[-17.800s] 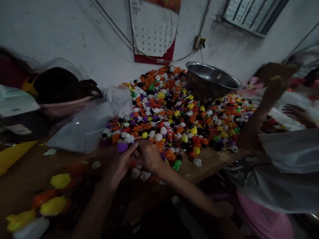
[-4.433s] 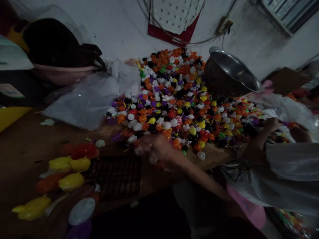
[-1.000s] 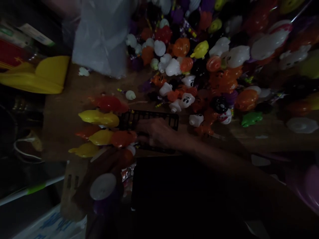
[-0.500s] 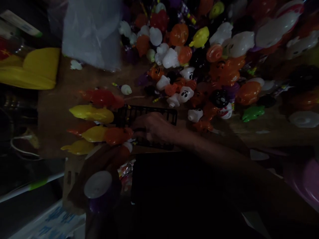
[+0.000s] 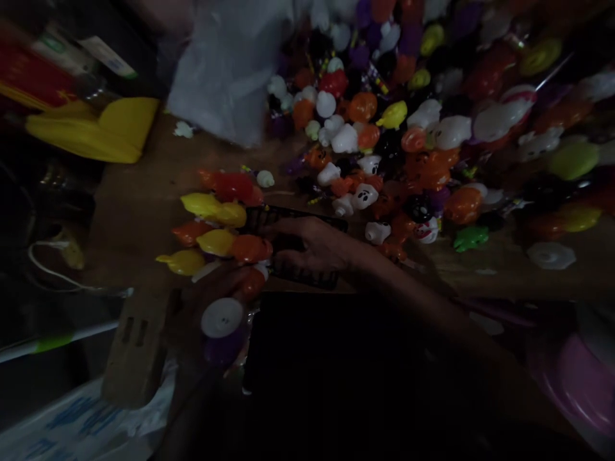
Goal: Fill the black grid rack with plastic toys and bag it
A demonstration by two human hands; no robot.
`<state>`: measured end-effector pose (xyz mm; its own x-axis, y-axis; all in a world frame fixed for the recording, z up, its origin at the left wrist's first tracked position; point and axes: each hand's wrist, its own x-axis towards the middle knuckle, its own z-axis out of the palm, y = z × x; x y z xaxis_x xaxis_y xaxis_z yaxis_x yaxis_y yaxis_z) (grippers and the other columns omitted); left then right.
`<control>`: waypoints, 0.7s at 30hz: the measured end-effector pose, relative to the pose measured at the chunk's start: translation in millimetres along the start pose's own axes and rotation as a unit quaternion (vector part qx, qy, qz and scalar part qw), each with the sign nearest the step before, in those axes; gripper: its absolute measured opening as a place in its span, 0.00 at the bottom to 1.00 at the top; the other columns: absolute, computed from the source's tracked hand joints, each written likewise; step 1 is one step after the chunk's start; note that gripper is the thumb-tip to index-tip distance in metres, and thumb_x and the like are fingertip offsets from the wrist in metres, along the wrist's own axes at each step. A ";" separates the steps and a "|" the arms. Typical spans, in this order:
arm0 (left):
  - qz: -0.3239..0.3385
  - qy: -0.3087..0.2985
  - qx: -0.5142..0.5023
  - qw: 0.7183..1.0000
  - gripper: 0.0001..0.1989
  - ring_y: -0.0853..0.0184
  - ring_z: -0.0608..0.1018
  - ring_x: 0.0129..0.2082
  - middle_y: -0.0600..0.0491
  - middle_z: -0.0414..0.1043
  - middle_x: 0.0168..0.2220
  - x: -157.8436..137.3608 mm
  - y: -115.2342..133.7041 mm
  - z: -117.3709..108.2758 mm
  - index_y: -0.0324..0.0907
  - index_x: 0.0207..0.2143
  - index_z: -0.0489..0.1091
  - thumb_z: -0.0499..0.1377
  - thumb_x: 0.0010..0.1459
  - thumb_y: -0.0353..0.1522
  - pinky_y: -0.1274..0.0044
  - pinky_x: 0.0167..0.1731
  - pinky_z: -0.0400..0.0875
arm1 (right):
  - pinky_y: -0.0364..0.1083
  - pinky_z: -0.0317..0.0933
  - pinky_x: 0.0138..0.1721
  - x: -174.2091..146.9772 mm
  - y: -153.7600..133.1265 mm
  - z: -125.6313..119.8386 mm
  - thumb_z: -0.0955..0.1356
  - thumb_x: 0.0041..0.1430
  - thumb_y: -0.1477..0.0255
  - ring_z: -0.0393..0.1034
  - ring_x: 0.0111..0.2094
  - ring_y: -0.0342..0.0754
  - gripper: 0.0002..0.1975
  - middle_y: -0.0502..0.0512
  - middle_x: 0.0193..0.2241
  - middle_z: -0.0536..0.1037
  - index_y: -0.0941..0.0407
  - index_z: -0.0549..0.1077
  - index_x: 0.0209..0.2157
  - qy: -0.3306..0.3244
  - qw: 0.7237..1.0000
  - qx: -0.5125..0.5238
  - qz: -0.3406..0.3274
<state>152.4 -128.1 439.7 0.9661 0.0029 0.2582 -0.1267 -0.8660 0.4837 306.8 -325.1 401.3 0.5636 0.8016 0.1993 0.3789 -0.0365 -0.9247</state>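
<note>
In the dim head view, my right hand (image 5: 314,246) lies over a black slotted rack (image 5: 331,224) on the wooden table. Its thumb and fingers are apart, close to the end of an orange plastic figure (image 5: 250,248). My left hand (image 5: 214,288) is in deep shadow below the row of figures, its fingers mostly hidden. Just beyond it is another orange figure with a white end (image 5: 254,282). A purple piece with a white round top (image 5: 221,318) is beside that hand. Yellow figures (image 5: 214,210) and a red figure (image 5: 235,187) lie side by side left of the rack.
A large heap of small plastic figures (image 5: 365,195) covers the back and right. A pale plastic bag (image 5: 225,83) and a yellow object (image 5: 115,131) stand at the back left. A wooden board with slots (image 5: 137,349) juts below the table edge; a pink item (image 5: 589,381) is lower right.
The view has shifted, so the table's left side appears further right. My right hand's thumb and fingers have spread apart beside the orange figure. The left hand remains near the same figures.
</note>
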 end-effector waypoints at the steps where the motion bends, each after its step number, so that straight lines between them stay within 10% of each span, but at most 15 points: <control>1: 0.002 0.017 -0.006 1.000 0.12 0.59 0.79 0.53 0.48 0.77 0.53 1.5 2.0 2.6 0.45 0.51 0.73 0.57 0.67 0.31 0.66 0.54 0.75 | 0.49 0.65 0.55 0.3 -0.1 -0.5 0.71 0.65 0.72 0.74 0.55 0.53 0.17 0.62 0.54 0.79 0.59 0.76 0.54 -0.002 1.000 0.013 -0.003; 21: 0.012 0.041 -0.077 0.996 0.15 0.65 0.79 0.55 0.50 0.75 0.57 6.8 15.8 0.8 0.45 0.56 0.71 0.56 0.69 0.36 0.78 0.49 0.75 | 0.49 0.69 0.54 5.2 18.4 13.2 0.70 0.63 0.60 0.76 0.50 0.52 0.21 0.63 0.50 0.80 0.61 0.76 0.51 0.043 0.998 -0.020 -0.035</control>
<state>157.2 -142.1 448.4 0.9417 0.0288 0.3352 -0.1889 -0.7791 0.5978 307.0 -313.7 381.1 0.5951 0.7485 0.2927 0.4487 -0.0073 -0.8937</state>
